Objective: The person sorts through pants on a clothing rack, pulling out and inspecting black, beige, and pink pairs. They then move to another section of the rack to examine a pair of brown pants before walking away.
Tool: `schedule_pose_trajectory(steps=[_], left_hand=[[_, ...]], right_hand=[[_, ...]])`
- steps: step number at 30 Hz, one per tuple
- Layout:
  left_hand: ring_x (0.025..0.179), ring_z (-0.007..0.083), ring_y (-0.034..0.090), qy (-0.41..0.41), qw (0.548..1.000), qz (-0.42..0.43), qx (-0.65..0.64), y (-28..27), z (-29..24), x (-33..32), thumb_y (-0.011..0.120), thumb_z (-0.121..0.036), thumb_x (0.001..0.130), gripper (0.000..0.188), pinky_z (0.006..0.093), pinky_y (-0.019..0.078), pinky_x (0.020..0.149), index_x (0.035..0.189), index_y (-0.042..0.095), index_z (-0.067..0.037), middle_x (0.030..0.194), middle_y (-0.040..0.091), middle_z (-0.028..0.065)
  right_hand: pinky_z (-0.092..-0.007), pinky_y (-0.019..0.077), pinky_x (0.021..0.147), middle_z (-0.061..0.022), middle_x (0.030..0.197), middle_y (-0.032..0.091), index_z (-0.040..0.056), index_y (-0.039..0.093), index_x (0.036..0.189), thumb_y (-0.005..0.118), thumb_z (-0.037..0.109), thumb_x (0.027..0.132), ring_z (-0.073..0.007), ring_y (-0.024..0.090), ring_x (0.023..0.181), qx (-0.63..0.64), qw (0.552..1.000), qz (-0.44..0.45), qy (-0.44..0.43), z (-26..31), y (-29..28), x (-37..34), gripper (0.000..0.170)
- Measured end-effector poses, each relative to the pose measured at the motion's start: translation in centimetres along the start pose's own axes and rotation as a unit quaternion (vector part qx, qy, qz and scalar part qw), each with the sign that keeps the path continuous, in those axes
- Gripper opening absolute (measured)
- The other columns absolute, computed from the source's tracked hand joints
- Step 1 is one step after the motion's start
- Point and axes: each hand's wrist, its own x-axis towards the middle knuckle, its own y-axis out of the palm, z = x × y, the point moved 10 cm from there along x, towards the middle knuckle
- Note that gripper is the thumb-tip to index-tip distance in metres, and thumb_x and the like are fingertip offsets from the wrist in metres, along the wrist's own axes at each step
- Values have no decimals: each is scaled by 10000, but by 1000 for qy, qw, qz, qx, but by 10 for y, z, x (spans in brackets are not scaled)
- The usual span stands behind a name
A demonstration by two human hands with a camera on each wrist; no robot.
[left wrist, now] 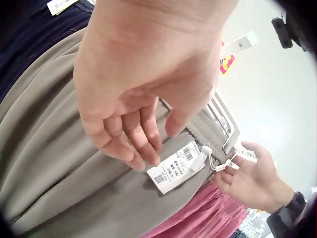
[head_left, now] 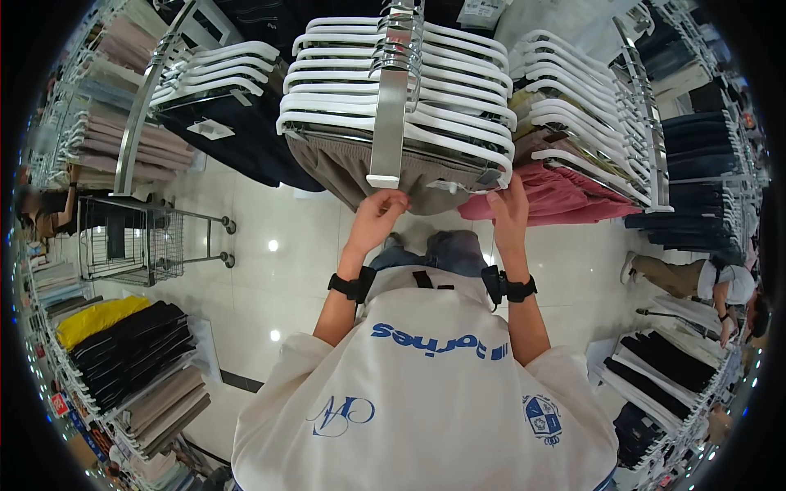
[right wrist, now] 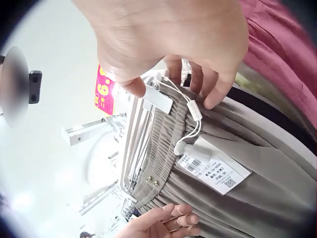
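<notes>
Grey-brown trousers [head_left: 327, 155] with an elastic waistband hang clipped at the front of the middle rail. My left hand [head_left: 379, 218] is in front of them, below the rail's end, fingers loosely bent and holding nothing. A white paper tag [left wrist: 173, 167] with barcode and print lies against the cloth, past its fingertips. At the right end of the waistband is my right hand [head_left: 509, 214], thumb beside the silver hanger clip [right wrist: 159, 100] and apart from the fingers. The tag's white cord [right wrist: 193, 110] crosses between that thumb and the fingers.
White hangers [head_left: 336, 78] fill the middle rail [head_left: 389, 123]. Pink trousers [head_left: 540, 192] hang close on the right, dark trousers [head_left: 237, 147] on the left. A wire shopping cart [head_left: 147, 237] stands at left. Another person [head_left: 696, 278] is at far right.
</notes>
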Motion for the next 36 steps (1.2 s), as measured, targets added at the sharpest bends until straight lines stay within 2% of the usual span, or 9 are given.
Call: schedule_pose_trajectory(steps=[2, 4, 8, 10, 14, 17, 19, 25, 36], left_hand=[[878, 133, 642, -16, 999, 21, 20, 10, -7, -1, 585, -115, 944, 212, 275, 506, 799, 1077, 624, 45, 921, 692, 72], [859, 116, 628, -16, 997, 59, 40, 22, -14, 2, 628, -128, 923, 230, 259, 494, 777, 1094, 630, 26, 933, 688, 62], [844, 101, 612, -11, 994, 92, 53, 38, -47, 0, 675, -147, 896, 270, 241, 478, 757, 1113, 632, 8, 948, 681, 57], [845, 98, 604, 34, 990, 116, 73, 47, -60, -1, 703, -169, 878, 313, 236, 469, 750, 1131, 629, -1, 961, 676, 49], [848, 100, 602, 41, 986, 141, 79, 59, -66, -6, 714, -179, 868, 348, 245, 473, 760, 1150, 617, 2, 960, 677, 47], [848, 101, 601, 46, 987, 138, 72, 61, -66, -12, 716, -176, 861, 363, 248, 475, 761, 1157, 610, 5, 962, 677, 45], [848, 98, 602, 34, 984, 159, 78, 64, -61, -16, 711, -174, 863, 363, 247, 476, 762, 1159, 606, 8, 961, 680, 43], [808, 127, 621, 46, 988, 134, 65, 57, -65, -24, 714, -212, 856, 347, 261, 483, 717, 1109, 628, 11, 896, 682, 62], [830, 112, 631, 83, 993, 74, 40, 36, -86, -25, 678, -147, 882, 274, 251, 479, 728, 1114, 628, -10, 904, 686, 51]], right_hand=[[-262, 425, 867, -89, 1185, 588, -58, 468, 1310, 552, 47, 889, -130, 543, 1041, -10, 1000, -16, 18, 0, -1, -6, 441], [-210, 405, 676, -34, 992, 586, -14, 509, 1280, 539, 66, 931, -72, 505, 815, -13, 999, -14, 34, 1, 0, -10, 359], [-236, 425, 765, -34, 994, 604, -20, 574, 1204, 464, 169, 994, -91, 531, 864, -59, 997, -44, 13, 10, -4, -20, 303], [-255, 433, 819, -41, 1011, 624, -36, 608, 1141, 400, 254, 1036, -105, 553, 905, 40, 994, -92, 44, -9, -13, -25, 372], [-271, 442, 818, -51, 1016, 640, -48, 611, 1130, 417, 243, 1042, -110, 561, 900, -10, 992, -95, 78, -18, -19, -24, 360], [-282, 432, 885, -89, 1167, 614, -45, 623, 1114, 443, 236, 1035, -124, 555, 1007, 36, 987, -106, 113, -24, -21, -12, 342], [-287, 392, 987, -107, 1333, 527, -20, 580, 1232, 439, 180, 1027, -147, 509, 1164, 80, 995, -58, 5, -9, -14, 4, 319], [-299, 331, 1078, -97, 1421, 451, 16, 372, 1451, 408, 102, 1011, -168, 435, 1297, 120, 991, -58, 9, -2, -8, 14, 450], [-224, 439, 825, -23, 1101, 656, -15, 613, 1200, 524, 117, 995, -76, 578, 937, 124, 985, -122, -2, -14, -30, 2, 260]])
